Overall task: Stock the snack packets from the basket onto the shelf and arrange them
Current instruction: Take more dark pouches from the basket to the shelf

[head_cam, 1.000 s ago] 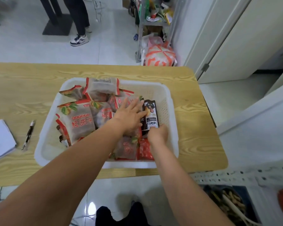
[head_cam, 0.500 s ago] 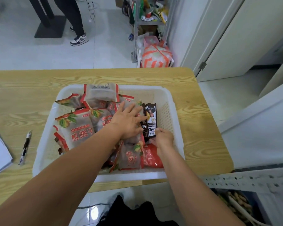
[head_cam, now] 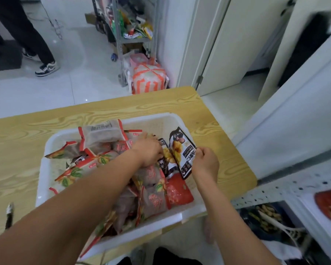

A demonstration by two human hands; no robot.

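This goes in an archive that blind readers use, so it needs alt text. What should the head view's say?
A person's right hand pinches a black snack packet, tilted up above a white basket of red-edged packets on a wooden table. The left hand is down in the pile.
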